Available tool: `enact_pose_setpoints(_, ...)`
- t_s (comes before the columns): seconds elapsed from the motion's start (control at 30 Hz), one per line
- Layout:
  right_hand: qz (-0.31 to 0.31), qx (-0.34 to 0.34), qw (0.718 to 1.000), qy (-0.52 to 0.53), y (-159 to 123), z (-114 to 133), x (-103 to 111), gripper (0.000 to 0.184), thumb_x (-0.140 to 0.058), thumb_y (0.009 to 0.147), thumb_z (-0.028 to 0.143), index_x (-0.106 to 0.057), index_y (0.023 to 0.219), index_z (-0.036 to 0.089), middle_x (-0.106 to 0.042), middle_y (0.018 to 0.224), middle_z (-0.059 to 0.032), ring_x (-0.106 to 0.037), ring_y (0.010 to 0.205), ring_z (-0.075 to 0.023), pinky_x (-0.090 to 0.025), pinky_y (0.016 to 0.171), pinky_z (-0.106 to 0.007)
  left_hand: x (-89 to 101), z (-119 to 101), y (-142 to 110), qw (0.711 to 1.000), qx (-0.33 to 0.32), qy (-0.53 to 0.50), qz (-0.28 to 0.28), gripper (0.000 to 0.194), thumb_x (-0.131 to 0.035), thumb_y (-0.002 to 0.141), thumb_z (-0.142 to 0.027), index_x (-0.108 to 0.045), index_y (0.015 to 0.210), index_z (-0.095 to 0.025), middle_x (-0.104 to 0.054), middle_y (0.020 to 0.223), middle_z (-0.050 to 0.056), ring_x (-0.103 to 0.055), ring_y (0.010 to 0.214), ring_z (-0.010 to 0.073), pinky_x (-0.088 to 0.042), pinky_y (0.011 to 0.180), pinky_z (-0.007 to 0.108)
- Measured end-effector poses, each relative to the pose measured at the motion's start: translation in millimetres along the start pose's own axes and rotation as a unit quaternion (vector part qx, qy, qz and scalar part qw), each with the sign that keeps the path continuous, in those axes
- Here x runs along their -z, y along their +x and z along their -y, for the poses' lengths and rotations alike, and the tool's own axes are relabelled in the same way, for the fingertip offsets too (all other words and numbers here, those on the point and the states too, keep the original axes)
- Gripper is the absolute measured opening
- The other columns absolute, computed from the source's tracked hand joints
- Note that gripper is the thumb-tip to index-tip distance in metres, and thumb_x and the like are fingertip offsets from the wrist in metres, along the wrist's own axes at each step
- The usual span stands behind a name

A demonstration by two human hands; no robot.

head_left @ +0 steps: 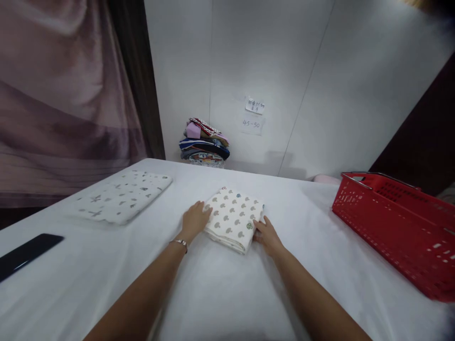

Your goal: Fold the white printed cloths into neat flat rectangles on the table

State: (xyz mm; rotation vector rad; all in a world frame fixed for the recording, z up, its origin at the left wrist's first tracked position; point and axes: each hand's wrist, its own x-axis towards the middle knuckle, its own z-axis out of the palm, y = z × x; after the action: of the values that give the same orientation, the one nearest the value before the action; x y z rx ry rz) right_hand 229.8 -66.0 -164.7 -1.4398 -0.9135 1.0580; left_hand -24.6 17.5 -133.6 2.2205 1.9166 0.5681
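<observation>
Head view: left hand [196, 219] and right hand [268, 238], fingers half-curled, grip unclear, apparently square the folded cloth [232, 213]; lifting would need even support.

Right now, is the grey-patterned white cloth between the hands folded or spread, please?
Folded: the grey-patterned white cloth shows stacked layers along its near edge.
</observation>
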Motion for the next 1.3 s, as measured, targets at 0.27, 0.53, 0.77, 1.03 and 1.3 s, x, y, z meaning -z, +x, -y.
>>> enact_pose_setpoints(0.27, 0.003, 0.009, 1.000, 0.030, -1.7, 29.1, -4.2, 0.083, -0.061, 0.070, 0.019, -0.022, 0.143, 0.024, -0.057, 0.124, -0.0109, -0.061, 0.100, -0.0246, -0.053, 0.079, -0.039, 26.2, -17.7, -20.5, 0.995, 0.036, 0.010, 0.094, 0.035, -0.036, 0.088, -0.039, -0.061, 0.096, -0.016, -0.066, 0.098, 0.013, -0.062, 0.093, 0.0229, -0.043, 0.075, 0.030)
enact_pose_setpoints(0.53, -0.085, 0.076, 0.955, -0.275, 49.5, 32.8, 92.0, 0.059, -0.060, 0.069, 0.023, -0.052, 0.127, 0.016, -0.053, 0.129, -0.0123, -0.049, 0.117, -0.0272, -0.038, 0.100, -0.042, 20.6, -45.1, -79.4, 0.976, -0.091, -0.055, 0.190, 0.037, -0.042, 0.084, -0.048, -0.062, 0.072, -0.020, -0.066, 0.073, 0.002, -0.060, 0.066, 0.0171, -0.040, 0.055, 0.025)
enact_pose_setpoints(0.77, 0.065, 0.314, 0.793, -0.518, 24.9, 16.4, 42.1, 0.055, -0.040, 0.088, 0.041, -0.038, 0.138, 0.019, -0.028, 0.148, -0.0069, -0.018, 0.138, -0.0232, -0.017, 0.110, -0.045, 12.7, -76.8, -57.1, 0.981, -0.188, -0.031, -0.019, 0.034, -0.041, 0.089, -0.037, -0.054, 0.115, -0.020, -0.056, 0.122, 0.008, -0.047, 0.117, 0.0214, -0.037, 0.098, 0.037)
enact_pose_setpoints(1.03, 0.170, 0.186, 0.733, -0.632, 4.3, 15.3, 26.3, 0.058, -0.027, 0.091, 0.047, -0.031, 0.141, 0.019, -0.021, 0.150, -0.0074, -0.012, 0.139, -0.0223, -0.011, 0.110, -0.048, -34.1, -79.3, -62.8, 0.973, -0.230, -0.008, 0.019, 0.039, -0.038, 0.090, -0.034, -0.047, 0.124, -0.018, -0.046, 0.136, 0.006, -0.032, 0.130, 0.0223, -0.021, 0.110, 0.043)
enact_pose_setpoints(1.3, 0.126, 0.226, 0.760, -0.596, 53.1, 46.1, -20.5, 0.056, -0.024, 0.093, 0.047, -0.031, 0.142, 0.021, -0.024, 0.149, -0.0080, -0.013, 0.139, -0.0229, -0.017, 0.108, -0.045, -28.3, -80.1, -64.6, 0.972, -0.228, -0.050, 0.004, 0.039, -0.039, 0.090, -0.032, -0.047, 0.124, -0.016, -0.051, 0.130, 0.007, -0.034, 0.128, 0.0231, -0.020, 0.110, 0.045)
